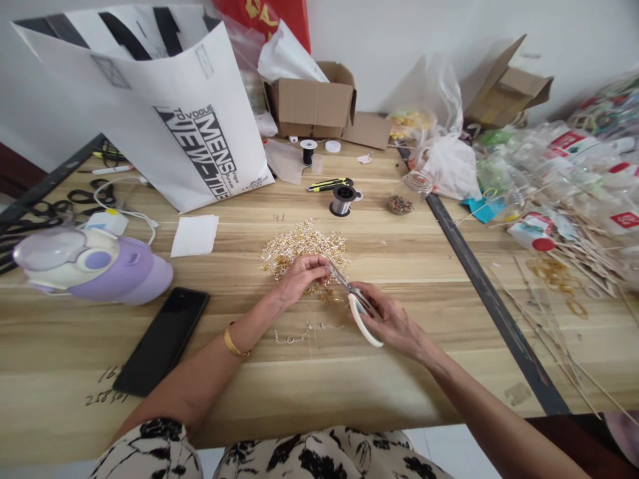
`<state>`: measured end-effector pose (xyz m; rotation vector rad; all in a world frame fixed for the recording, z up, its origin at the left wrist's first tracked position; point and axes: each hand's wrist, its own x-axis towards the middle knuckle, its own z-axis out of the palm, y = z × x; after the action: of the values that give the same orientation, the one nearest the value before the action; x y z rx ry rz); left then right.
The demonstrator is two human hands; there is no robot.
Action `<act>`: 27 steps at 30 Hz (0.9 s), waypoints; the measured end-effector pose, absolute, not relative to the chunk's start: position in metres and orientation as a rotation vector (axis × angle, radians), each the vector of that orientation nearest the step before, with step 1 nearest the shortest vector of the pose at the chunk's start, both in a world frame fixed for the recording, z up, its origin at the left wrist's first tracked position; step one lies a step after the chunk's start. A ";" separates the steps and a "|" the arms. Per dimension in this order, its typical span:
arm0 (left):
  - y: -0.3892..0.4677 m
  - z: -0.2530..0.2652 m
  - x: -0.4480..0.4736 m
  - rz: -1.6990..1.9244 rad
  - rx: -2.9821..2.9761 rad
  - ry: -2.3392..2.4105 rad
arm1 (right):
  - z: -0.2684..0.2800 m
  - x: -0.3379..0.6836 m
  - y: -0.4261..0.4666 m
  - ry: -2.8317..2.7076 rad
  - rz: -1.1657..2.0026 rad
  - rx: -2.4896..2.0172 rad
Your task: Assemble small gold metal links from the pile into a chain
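My left hand (304,274) is closed in a pinch at the right edge of a loose pile of gold and silver beads or findings (294,243). Whatever sits between its fingertips is too small to make out. In my right hand (394,319) are white-handled pliers (366,322), their slim metal jaws pointing up and left to the left fingertips. A thin silver chain (292,339) lies on the table just below the hands. Behind the pile stands a spool of silver wire (343,201).
A black phone (162,342), a purple-and-cream device (100,266) and a white paper bag (164,120) occupy the left. Further back are a yellow-black cutter (329,184), a black thread spool (308,153) and a cardboard box (314,103). Plastic bottles (589,166) and sticks crowd the right.
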<state>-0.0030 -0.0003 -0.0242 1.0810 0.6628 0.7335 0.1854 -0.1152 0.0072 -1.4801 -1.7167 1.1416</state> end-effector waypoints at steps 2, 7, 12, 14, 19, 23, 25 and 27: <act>0.000 -0.025 -0.003 0.728 1.091 0.658 | 0.007 0.184 -0.114 -1.745 1.067 -1.492; 0.001 -0.028 -0.004 0.717 1.130 0.677 | 0.005 0.185 -0.112 -1.796 0.976 -1.509; 0.002 -0.029 -0.004 0.709 1.166 0.687 | 0.005 0.188 -0.113 -1.828 0.956 -1.514; 0.001 -0.028 -0.004 0.709 1.170 0.682 | 0.006 0.188 -0.113 -1.833 0.962 -1.512; 0.001 -0.026 -0.003 0.702 1.157 0.693 | 0.009 0.187 -0.113 -1.883 0.929 -1.494; 0.000 -0.022 -0.003 0.692 1.201 0.707 | 0.011 0.186 -0.113 -1.914 0.907 -1.478; 0.000 -0.021 -0.003 0.684 1.220 0.711 | 0.011 0.187 -0.113 -1.912 0.912 -1.480; 0.000 -0.021 -0.004 0.685 1.215 0.710 | 0.011 0.190 -0.114 -1.898 0.910 -1.505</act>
<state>-0.0035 0.0002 -0.0210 1.2153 0.7105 0.6846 0.1895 -0.1136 0.0111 -1.5046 -1.8976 0.9095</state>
